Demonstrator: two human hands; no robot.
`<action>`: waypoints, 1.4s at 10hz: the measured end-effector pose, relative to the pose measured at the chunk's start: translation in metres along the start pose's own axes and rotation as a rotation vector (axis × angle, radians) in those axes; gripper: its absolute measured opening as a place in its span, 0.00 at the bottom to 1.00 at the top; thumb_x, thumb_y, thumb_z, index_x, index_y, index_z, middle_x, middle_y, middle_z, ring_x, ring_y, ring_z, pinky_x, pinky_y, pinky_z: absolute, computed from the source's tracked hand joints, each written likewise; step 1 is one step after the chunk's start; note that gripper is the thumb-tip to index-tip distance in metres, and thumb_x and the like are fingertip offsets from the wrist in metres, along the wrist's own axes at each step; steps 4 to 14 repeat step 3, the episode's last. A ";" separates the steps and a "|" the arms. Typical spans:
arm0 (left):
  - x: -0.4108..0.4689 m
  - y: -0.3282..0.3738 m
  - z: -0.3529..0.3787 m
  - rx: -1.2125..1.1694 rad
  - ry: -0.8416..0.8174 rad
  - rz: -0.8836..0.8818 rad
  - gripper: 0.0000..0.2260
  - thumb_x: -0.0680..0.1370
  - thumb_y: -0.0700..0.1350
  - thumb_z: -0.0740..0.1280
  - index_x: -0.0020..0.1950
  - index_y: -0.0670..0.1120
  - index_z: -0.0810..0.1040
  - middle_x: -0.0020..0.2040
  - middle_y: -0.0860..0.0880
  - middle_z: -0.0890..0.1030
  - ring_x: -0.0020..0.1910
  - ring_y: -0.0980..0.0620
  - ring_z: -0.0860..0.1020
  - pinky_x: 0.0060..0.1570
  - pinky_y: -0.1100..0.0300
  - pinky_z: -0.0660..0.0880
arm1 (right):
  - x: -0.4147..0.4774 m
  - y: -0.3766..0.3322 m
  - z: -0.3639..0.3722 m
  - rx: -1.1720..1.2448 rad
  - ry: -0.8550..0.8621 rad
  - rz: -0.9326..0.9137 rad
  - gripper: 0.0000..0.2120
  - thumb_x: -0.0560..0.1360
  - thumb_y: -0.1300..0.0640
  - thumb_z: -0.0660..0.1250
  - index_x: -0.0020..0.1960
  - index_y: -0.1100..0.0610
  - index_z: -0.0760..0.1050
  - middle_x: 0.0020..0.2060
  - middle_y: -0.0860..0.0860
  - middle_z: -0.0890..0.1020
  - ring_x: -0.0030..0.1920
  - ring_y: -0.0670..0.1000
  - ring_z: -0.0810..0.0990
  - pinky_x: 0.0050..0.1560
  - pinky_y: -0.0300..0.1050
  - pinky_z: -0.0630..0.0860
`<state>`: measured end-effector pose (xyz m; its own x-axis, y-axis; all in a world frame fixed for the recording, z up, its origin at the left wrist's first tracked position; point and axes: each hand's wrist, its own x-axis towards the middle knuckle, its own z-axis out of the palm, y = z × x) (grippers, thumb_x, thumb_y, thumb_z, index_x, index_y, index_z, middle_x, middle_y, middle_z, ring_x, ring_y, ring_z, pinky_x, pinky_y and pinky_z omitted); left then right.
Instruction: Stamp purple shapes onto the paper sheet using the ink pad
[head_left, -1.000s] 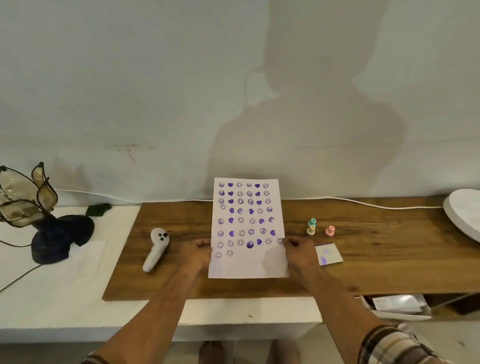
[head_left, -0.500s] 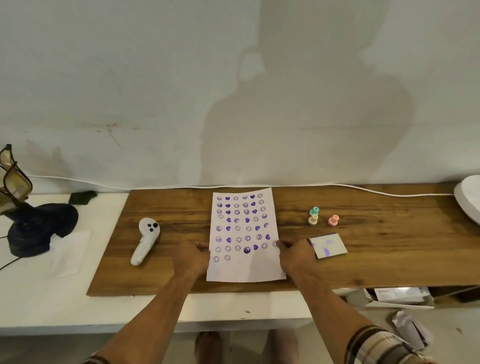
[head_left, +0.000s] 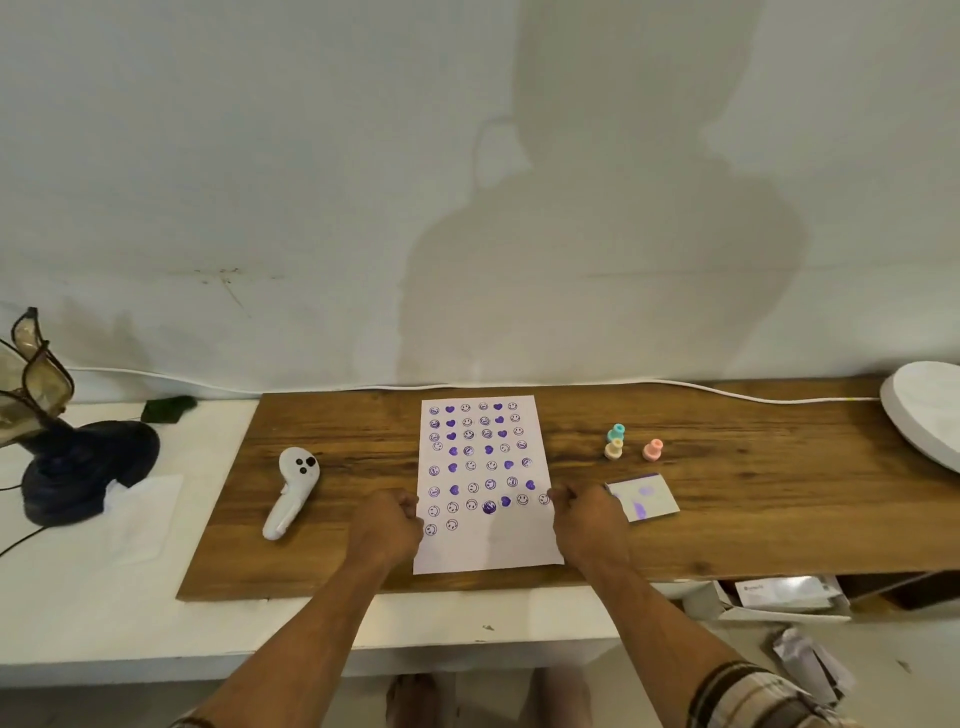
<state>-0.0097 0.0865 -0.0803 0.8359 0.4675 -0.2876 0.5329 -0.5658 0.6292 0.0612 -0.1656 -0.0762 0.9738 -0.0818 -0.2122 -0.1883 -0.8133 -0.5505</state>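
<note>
Paper lies flat on the wooden counter in front of you, pinched at both side edges: your left hand is curled shut on the left edge, and your right hand is curled shut on the right edge, both about level with the lowest rows of prints. Over the last second the far end of the sheet, which stood raised toward the wall, has come down to lie flat, and your grips have hardly moved along the edges. That reads as a check or a straightening of the sheet, not a stamping step. Most of the sheet is covered in purple smileys and hearts; the near strip is blank, and the bottom row holds only two marks at its left. Just beside your right hand sits the ink pad, smeared purple. Beyond it stand three stamps, untouched, well apart from the paper. You likely need to free your right hand for a stamp next.
</note>
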 end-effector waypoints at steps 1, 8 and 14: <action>-0.010 0.007 -0.013 0.063 -0.029 0.026 0.12 0.76 0.44 0.75 0.59 0.45 0.85 0.56 0.47 0.87 0.47 0.51 0.82 0.43 0.60 0.78 | -0.008 -0.008 -0.016 -0.006 0.006 -0.031 0.10 0.82 0.48 0.68 0.47 0.53 0.81 0.39 0.50 0.82 0.33 0.44 0.74 0.32 0.38 0.68; -0.057 0.042 -0.065 0.113 0.083 0.072 0.10 0.76 0.47 0.74 0.56 0.48 0.85 0.52 0.50 0.88 0.37 0.58 0.77 0.39 0.64 0.77 | -0.050 -0.030 -0.070 0.087 0.037 -0.146 0.06 0.82 0.52 0.68 0.51 0.52 0.83 0.45 0.50 0.88 0.34 0.42 0.76 0.32 0.34 0.68; -0.057 0.042 -0.065 0.113 0.083 0.072 0.10 0.76 0.47 0.74 0.56 0.48 0.85 0.52 0.50 0.88 0.37 0.58 0.77 0.39 0.64 0.77 | -0.050 -0.030 -0.070 0.087 0.037 -0.146 0.06 0.82 0.52 0.68 0.51 0.52 0.83 0.45 0.50 0.88 0.34 0.42 0.76 0.32 0.34 0.68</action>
